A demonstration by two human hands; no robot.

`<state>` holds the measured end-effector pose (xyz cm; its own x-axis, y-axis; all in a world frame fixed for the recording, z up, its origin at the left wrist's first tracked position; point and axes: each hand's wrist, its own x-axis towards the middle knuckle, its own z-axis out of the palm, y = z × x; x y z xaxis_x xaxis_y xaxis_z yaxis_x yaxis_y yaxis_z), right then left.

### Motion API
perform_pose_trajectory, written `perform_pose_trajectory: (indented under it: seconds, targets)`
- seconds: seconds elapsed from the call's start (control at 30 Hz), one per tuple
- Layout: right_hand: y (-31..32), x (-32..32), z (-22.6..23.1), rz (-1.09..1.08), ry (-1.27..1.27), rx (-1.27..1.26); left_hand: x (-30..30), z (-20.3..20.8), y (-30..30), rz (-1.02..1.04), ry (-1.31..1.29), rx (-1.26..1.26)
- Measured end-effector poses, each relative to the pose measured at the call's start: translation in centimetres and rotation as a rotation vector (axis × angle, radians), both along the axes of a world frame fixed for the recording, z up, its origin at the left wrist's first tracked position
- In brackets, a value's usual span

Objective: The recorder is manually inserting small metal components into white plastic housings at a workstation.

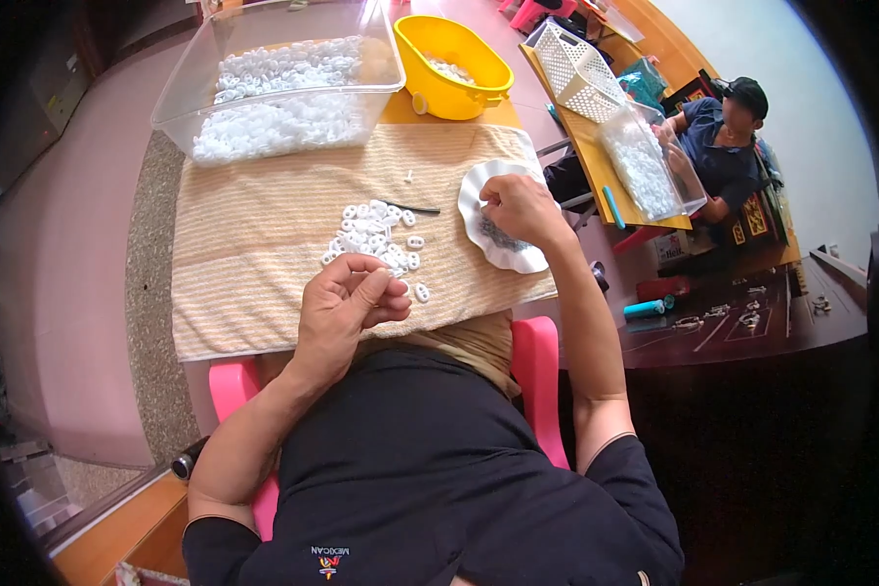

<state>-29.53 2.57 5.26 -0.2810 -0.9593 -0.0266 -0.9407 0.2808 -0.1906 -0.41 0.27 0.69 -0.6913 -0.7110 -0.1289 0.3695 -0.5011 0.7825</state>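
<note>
My left hand (347, 308) is closed in a pinch at the near edge of a pile of small white oval plastic pieces (366, 232), each with holes. Between its fingertips a bit of white shows, apparently one of these pieces. My right hand (524, 210) is over a white wavy-rimmed dish (475, 186), fingers drawn together. Small grey metal parts (498, 234) lie in the dish. Whatever the right fingertips hold is hidden. A thin dark rod (412, 208) lies beside the pile, and a tiny white piece (409, 177) sits farther off.
A striped towel (254, 244) covers the table. At its far side stand a clear bin (273, 122) of white pieces and a yellow tub (439, 93). Another person (718, 146) sits at a table to the right, with a clear bin (645, 161) and white basket (581, 73).
</note>
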Motion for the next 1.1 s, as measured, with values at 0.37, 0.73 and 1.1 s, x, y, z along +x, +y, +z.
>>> perform_pose_trajectory:
  seconds: [0.37,0.73,1.1]
  targets:
    - [-0.6,-0.5,-1.1,0.037,-0.015,-0.028,0.2,-0.1,0.1,-0.031,0.006,-0.043]
    - [-1.0,-0.6,-0.5,0.016,-0.070,0.029,0.1,-0.5,0.2,-0.095,-0.020,-0.089]
    - [-0.7,-0.4,-0.9,0.046,-0.069,-0.115,0.0,-0.2,0.4,-0.085,-0.029,-0.056]
